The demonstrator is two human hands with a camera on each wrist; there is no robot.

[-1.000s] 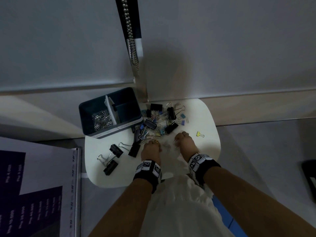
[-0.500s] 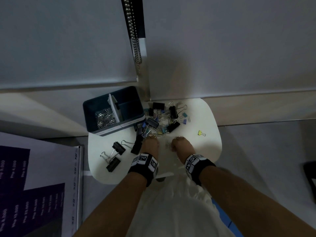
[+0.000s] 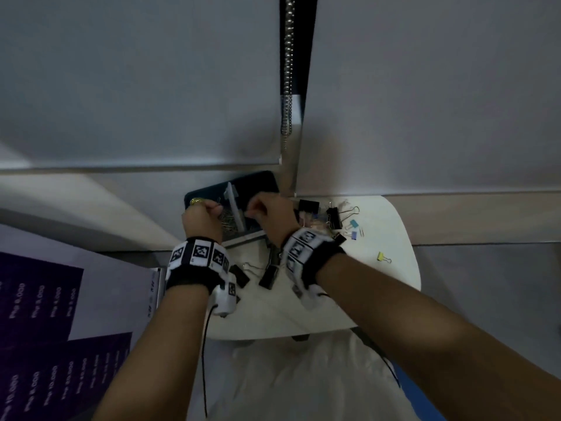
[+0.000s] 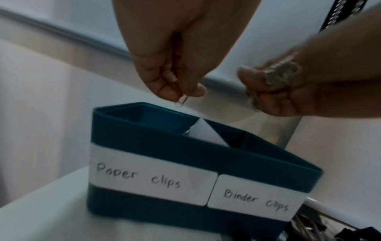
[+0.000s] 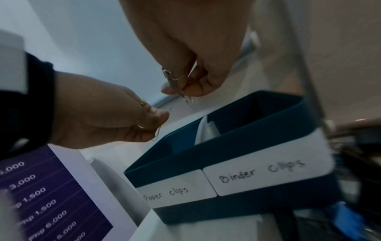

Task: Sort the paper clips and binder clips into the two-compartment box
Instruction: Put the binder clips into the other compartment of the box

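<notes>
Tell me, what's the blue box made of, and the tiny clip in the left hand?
The blue box looks like smooth matte plastic: even teal colour, rounded moulded rim, though painted metal can't be ruled out. The paper clip pinched by the left hand looks like thin bent steel wire: silvery, shiny, looped.

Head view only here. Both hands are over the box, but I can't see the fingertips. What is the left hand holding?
Observer: The left hand pinches a single silver paper clip, which dangles above the box.
Operator: And the right?
Observer: The right hand has several paper clips in its grip, one hanging below the fingers.
Operator: Which side takes them?
Observer: The front is hand-lettered: the Paper clips label marks the left compartment, the Binder clips label the right.
</notes>
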